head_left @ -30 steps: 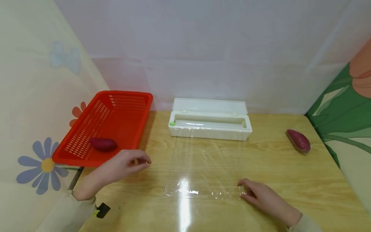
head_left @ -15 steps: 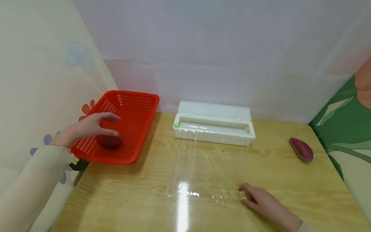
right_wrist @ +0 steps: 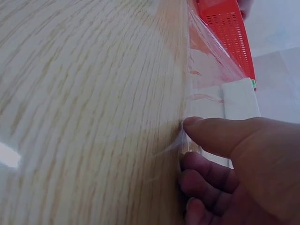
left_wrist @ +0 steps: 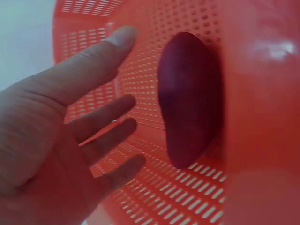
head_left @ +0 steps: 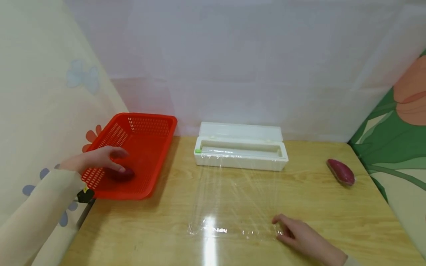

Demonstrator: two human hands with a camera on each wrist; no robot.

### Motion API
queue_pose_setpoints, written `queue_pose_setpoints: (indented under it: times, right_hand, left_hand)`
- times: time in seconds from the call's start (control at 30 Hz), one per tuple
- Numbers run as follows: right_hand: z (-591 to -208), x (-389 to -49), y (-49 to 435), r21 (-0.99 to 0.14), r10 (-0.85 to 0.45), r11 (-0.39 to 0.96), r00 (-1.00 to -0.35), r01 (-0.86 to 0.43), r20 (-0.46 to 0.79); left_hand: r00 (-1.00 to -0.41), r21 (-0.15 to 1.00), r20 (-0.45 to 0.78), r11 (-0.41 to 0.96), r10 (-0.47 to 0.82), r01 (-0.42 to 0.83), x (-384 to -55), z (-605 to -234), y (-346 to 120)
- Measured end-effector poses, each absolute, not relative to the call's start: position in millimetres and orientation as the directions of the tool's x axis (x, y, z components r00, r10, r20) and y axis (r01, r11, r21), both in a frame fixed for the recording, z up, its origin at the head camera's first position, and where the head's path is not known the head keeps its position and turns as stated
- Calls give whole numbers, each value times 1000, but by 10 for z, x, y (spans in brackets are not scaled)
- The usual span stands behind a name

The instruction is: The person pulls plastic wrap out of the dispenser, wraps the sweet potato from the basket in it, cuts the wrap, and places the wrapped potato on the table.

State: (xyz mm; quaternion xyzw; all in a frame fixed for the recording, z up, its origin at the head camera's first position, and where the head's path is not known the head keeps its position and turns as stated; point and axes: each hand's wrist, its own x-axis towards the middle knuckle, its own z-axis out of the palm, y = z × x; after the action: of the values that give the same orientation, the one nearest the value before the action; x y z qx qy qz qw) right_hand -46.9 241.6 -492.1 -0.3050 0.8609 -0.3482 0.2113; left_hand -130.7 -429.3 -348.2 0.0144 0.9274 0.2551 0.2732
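My left hand [head_left: 105,159] reaches into the red basket [head_left: 159,162], fingers spread and apart from a purple sweet potato [left_wrist: 190,101] lying there. In the head view that hand partly covers the sweet potato. At the front right corner of a clear sheet of plastic wrap [head_left: 239,199], my right hand [head_left: 301,236] pinches the edge between thumb and fingers. The right wrist view shows the film drawn to a crease at the thumb [right_wrist: 211,133]. From a white wrap dispenser box [head_left: 241,162] with its lid up, the sheet stretches forward over the table.
A second purple sweet potato [head_left: 341,171], shiny as if wrapped in film, lies at the right side of the wooden table [head_left: 309,195]. A green slider [head_left: 198,151] sits on the dispenser's left end. Cloth curtains [head_left: 233,66] stand behind and at both sides.
My left hand has moved from in front of the basket to over it, then lower toward the sweet potato inside. The right hand stays at the plastic wrap's corner.
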Motion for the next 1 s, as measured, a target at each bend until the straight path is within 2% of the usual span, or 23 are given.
queue_pose_setpoints:
  times: [0.17, 0.3, 0.43, 0.67, 0.83, 1.0]
  right_hand:
    - [-4935, -450, 2427, -735, -670, 572, -724, -365, -162]
    - [-4924, -441, 2429, -735, -676, 567, -720, -371, -158]
    - [-4918, -441, 2432, -728, -681, 565, -718, -388, -145]
    - [-4957, -454, 2424, -687, -702, 519, -712, -508, -4]
    - [-4968, -449, 2429, -694, -722, 495, -692, -523, 6]
    - [-4933, -431, 2444, -684, -711, 515, -703, -516, -5]
  left_hand:
    - [-786, 494, -592, 850, 178, -180, -1279, -3578, -4363]
    - [-773, 489, -624, 828, 110, -276, -1214, -3635, -4423]
    - [-797, 462, -597, 853, 94, -245, -1197, -3646, -4474]
    - [-827, 380, -550, 916, 113, -128, -1255, -3618, -4481]
    - [-862, 457, -478, 886, 167, -82, -1293, -3622, -4415]
    - [-915, 500, -367, 865, 166, -44, -1290, -3533, -4229]
